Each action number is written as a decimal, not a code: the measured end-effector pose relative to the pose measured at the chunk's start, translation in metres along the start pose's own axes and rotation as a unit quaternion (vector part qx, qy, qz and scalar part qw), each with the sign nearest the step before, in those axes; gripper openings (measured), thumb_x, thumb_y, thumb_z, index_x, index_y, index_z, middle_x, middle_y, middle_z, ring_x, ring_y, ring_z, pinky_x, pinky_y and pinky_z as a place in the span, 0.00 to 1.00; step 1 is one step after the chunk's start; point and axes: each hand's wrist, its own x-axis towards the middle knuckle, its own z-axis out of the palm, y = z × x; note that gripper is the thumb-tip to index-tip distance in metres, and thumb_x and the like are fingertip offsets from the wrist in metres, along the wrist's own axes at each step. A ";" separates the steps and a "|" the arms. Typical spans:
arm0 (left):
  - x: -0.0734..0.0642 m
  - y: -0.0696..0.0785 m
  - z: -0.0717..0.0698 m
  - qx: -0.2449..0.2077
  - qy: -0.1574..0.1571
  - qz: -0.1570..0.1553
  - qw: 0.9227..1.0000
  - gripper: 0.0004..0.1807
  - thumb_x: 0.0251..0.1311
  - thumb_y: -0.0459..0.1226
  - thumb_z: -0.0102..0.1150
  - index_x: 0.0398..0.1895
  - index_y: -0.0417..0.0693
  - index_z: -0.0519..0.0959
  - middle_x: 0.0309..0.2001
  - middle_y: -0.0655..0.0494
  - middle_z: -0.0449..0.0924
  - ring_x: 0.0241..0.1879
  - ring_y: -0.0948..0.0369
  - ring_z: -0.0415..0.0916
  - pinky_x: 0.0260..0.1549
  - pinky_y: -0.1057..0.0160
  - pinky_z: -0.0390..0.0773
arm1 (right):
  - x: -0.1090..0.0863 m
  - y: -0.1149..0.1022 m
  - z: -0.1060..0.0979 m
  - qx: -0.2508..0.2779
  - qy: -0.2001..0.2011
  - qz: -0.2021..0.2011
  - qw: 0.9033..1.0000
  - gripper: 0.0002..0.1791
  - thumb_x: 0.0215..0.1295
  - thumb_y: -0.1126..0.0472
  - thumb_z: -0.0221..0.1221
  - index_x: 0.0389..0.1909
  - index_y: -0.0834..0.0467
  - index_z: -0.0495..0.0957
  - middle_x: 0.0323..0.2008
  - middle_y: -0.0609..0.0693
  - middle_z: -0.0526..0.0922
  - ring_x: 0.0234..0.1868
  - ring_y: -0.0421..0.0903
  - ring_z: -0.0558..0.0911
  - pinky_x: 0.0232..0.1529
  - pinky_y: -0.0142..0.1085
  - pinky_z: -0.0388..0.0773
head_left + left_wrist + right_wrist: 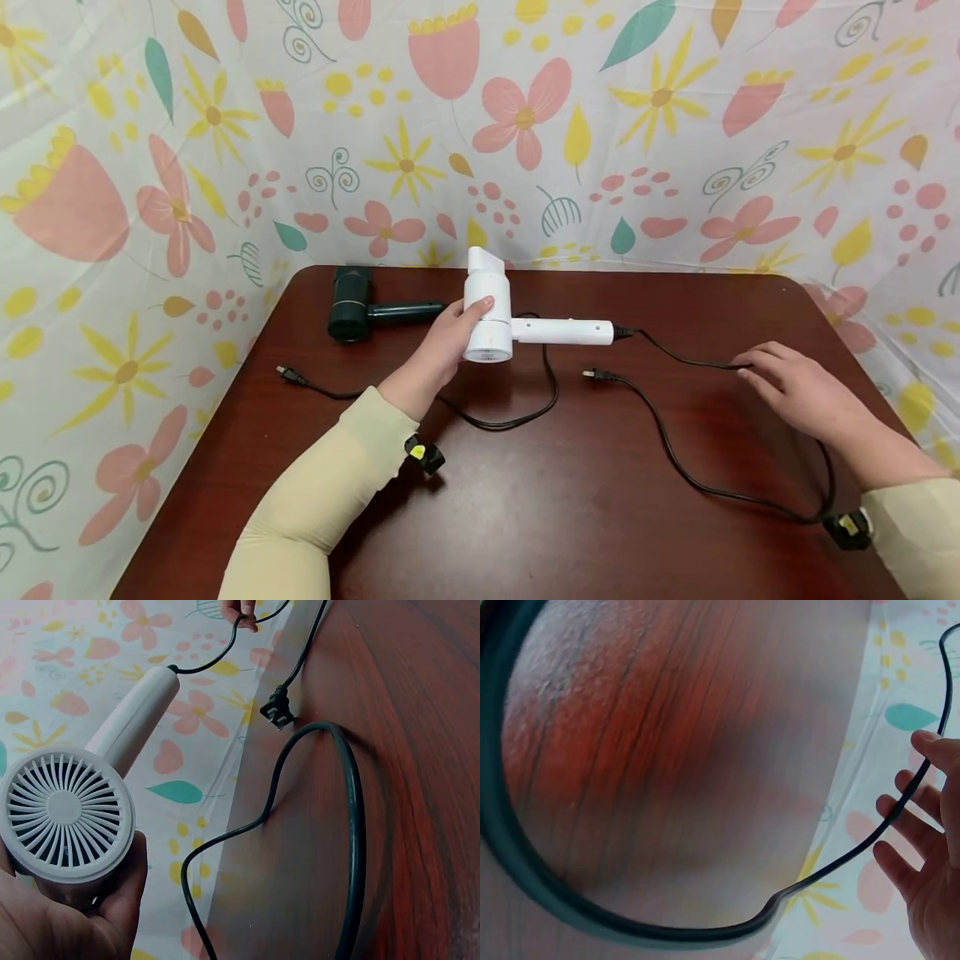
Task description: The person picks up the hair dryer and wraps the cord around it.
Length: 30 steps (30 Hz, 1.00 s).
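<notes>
My left hand point(441, 346) grips the barrel of a white hair dryer point(491, 337) above the table, thumb on the near side. The dryer's handle points right, and its round grille point(65, 808) faces the left wrist camera. From the handle's end a black power cord point(670, 352) runs to my right hand point(802, 396), which holds it lightly between thumb and fingers. Past that hand the cord loops down and back along the table to its two-pin plug point(600, 374). In the right wrist view the cord point(855, 850) crosses the fingers.
A dark green hair dryer point(351, 308) lies at the back left of the brown table point(525, 517). Its black cord point(498, 427) curls beneath the white dryer, with a plug point(291, 375) at the left. A flower-patterned cloth point(480, 167) hangs behind the table.
</notes>
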 end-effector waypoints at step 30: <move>-0.020 0.012 0.012 -0.063 -0.002 0.007 0.998 0.37 0.68 0.56 0.55 0.71 0.46 0.61 0.55 0.46 0.76 0.49 0.54 0.78 0.44 0.57 0.79 | 0.020 -0.078 -0.023 -0.026 -0.028 -0.026 0.999 0.06 0.66 0.58 0.64 0.43 0.49 0.80 0.36 0.39 0.78 0.31 0.35 0.76 0.30 0.39 0.75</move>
